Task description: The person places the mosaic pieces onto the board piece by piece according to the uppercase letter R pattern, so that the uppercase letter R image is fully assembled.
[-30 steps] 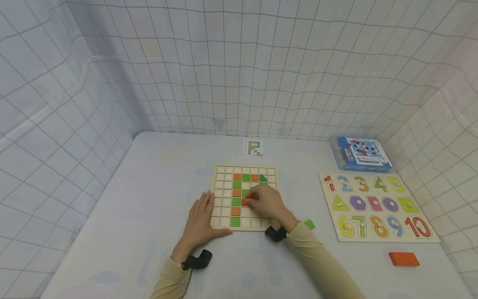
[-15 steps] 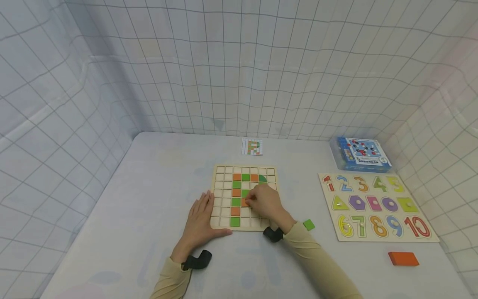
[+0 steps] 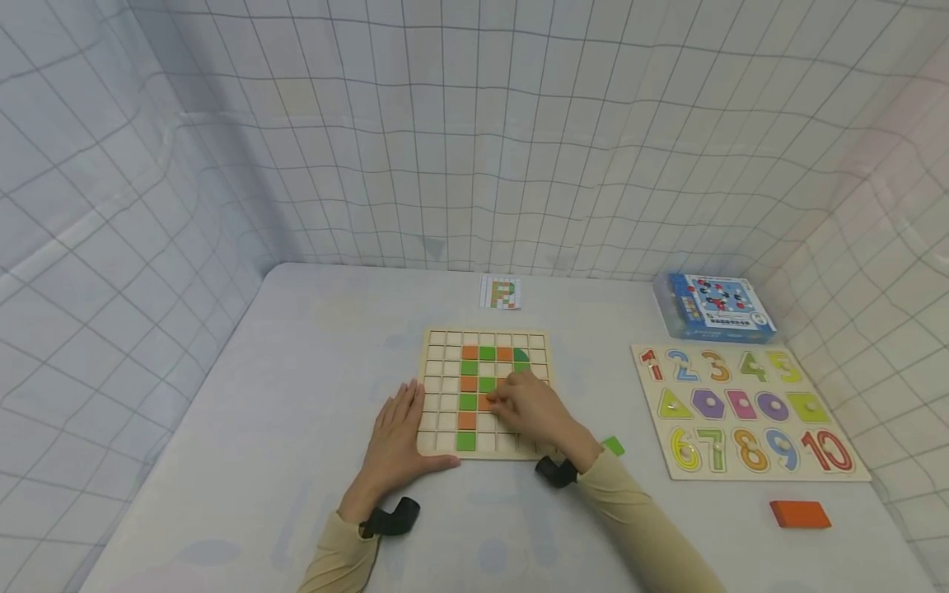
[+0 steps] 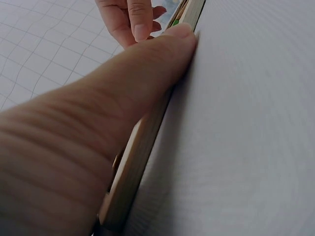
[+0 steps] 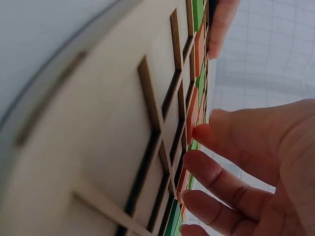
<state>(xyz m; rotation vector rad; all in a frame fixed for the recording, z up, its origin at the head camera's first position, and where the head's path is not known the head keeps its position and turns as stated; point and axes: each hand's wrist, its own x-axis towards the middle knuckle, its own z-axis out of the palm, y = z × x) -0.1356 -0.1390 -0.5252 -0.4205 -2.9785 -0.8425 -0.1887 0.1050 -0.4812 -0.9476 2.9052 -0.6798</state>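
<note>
A wooden grid board (image 3: 437,422) lies on the table, with orange and green square tiles set in several of its cells. My left hand (image 3: 396,428) rests at the board's left side, fingers straight and thumb along the near edge; in the left wrist view the thumb (image 4: 162,54) presses against the wooden rim. My right hand (image 3: 535,405) is over the middle of the board. Its index fingertip touches an orange tile (image 5: 192,118) sitting in a cell, with the thumb close beside it and the other fingers loosely bent. That hand covers several cells on the right.
Beyond the board lies a small pattern card (image 3: 500,292). One loose green tile (image 3: 614,445) is by the right sleeve. To the right are a number-and-shape puzzle board (image 3: 719,420), a blue box (image 3: 722,309) and an orange block (image 3: 801,515).
The right hand has shifted slightly right and toward the body, its fingertips staying by the same orange tile. The left hand has kept its place at the board.
</note>
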